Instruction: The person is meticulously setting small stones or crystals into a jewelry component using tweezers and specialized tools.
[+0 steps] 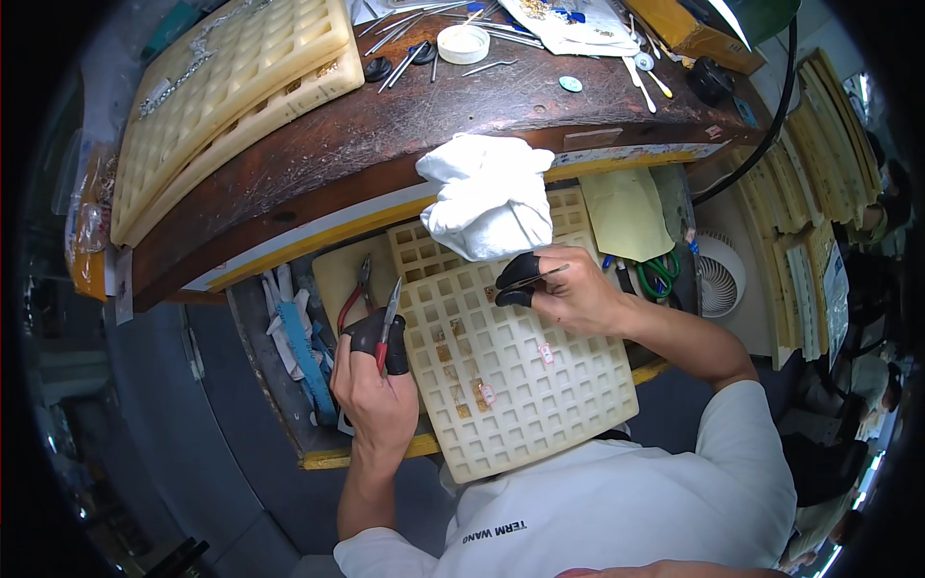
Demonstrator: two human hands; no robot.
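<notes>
My left hand (376, 390), with black finger covers, grips red-handled pliers (390, 318), jaws pointing up, at the left edge of a cream gridded tray (588, 405). A second red-handled pair (356, 294) lies on a board beside it. My right hand (573, 299), also with black finger covers, pinches dark tweezers (540, 278) over the tray, their tips by a small gold piece (489, 292). Several other gold pieces (443, 353) sit in the pockets, with small pink-marked tags (545, 354). A second tray (414, 246) lies behind, partly hidden by a crumpled white cloth (487, 197).
The wooden bench (270, 193) holds stacked trays (231, 96), loose tools, a white round dish (462, 43) and swabs (646, 87). The open drawer also has yellow paper (626, 212) and green-handled tools (657, 279). A fan (718, 275), boards and other people are at right.
</notes>
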